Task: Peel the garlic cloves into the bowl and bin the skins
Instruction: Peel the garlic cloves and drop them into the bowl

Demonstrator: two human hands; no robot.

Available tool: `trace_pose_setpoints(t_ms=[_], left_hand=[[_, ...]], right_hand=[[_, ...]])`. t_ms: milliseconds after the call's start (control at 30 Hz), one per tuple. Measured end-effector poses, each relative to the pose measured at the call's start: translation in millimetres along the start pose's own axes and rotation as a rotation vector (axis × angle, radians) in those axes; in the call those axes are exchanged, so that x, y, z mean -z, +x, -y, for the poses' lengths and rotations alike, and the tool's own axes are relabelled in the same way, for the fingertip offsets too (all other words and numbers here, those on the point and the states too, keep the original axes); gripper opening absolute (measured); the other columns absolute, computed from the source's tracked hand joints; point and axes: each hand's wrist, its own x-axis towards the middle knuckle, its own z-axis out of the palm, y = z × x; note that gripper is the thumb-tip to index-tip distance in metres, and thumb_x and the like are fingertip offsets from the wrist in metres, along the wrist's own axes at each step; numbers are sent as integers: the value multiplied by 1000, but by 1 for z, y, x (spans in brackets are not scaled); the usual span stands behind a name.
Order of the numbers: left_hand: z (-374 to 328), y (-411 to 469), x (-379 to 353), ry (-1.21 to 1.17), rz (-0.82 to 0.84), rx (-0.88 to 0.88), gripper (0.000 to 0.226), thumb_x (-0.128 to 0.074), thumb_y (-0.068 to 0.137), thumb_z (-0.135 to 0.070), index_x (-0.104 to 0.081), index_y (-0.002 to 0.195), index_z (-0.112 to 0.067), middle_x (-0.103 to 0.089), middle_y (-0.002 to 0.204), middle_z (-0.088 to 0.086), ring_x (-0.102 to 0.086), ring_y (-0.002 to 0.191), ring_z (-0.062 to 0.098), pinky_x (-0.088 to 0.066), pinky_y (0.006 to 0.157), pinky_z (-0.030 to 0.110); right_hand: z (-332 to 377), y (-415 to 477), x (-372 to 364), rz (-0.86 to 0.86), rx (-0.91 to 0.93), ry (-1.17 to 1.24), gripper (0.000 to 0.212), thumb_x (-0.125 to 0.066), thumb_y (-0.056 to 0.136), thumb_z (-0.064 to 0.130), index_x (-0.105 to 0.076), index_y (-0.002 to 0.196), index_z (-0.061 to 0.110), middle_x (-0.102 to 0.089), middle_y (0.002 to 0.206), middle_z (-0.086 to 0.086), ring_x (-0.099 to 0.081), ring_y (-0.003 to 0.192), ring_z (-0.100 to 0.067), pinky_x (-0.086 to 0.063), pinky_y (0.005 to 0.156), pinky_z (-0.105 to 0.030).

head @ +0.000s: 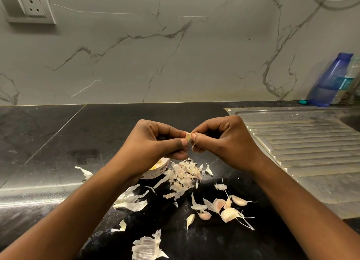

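Note:
Both hands meet above the black counter. My left hand pinches a small garlic clove between thumb and fingers. My right hand pinches the skin at the clove's top, and a thin strip of skin hangs below it. Under my left wrist a white bowl shows only part of its rim, with something yellow inside. A pile of loose skins lies just below the hands. Several unpeeled cloves lie nearer to me on the right.
More skin scraps are scattered over the black counter, the largest one near the front edge. A steel sink drainboard fills the right side. A blue bottle stands against the marble wall at far right. No bin is in view.

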Motion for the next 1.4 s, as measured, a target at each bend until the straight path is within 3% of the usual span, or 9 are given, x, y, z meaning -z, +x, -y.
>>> trace_pose_setpoints(t_ms=[200, 333, 467, 667, 833, 1267, 1400], left_hand=[[-2, 1, 0, -148, -15, 50, 34, -74, 74, -9, -76, 106, 2, -78, 93, 25, -79, 79, 30, -64, 70, 26], [-2, 1, 2, -173, -23, 54, 31, -73, 79, -4, -75, 110, 0, -78, 96, 24, -79, 87, 34, -66, 75, 30], [0, 1, 1, -133, -42, 33, 25, -70, 87, 7, -74, 112, 0, -79, 97, 21, -80, 91, 34, -66, 80, 34], [1, -1, -1, -37, -77, -35, 25, -74, 87, 6, -75, 110, -2, -81, 93, 17, -80, 87, 32, -67, 76, 32], [2, -1, -2, -9, -84, -66, 23, -76, 85, 4, -76, 107, -4, -80, 90, 17, -80, 83, 32, -67, 73, 31], [5, -1, -4, -15, -74, -63, 20, -75, 86, 6, -76, 104, -1, -80, 89, 17, -80, 82, 32, -67, 73, 31], [5, 0, -4, -18, -81, -60, 19, -74, 86, 7, -76, 104, -1, -80, 90, 17, -80, 83, 33, -67, 74, 32]], right_hand=[[-1, 1, 2, -72, -23, 11, 7, -77, 95, 8, -81, 91, 5, -78, 75, -2, -77, 68, -21, -64, 66, -30], [0, 0, 3, -33, -62, 53, 3, -80, 92, 6, -81, 93, 4, -79, 78, -5, -78, 70, -21, -63, 67, -28], [2, 0, 2, 19, -120, 150, 8, -80, 91, 3, -80, 99, 1, -79, 84, -10, -79, 75, -25, -64, 69, -29], [3, 1, -3, 67, -190, 242, 13, -78, 94, 10, -80, 104, 3, -80, 92, -12, -79, 82, -28, -66, 72, -34], [3, 2, -6, 63, -221, 266, 12, -78, 92, 11, -81, 102, 4, -80, 89, -11, -78, 78, -24, -63, 70, -28], [5, 1, -6, 79, -259, 319, 18, -79, 86, 16, -81, 99, 4, -80, 85, -15, -76, 73, -25, -63, 66, -27], [4, 1, -6, 57, -266, 305, 10, -77, 91, 7, -81, 99, 3, -79, 84, -16, -77, 71, -26, -64, 65, -28]])
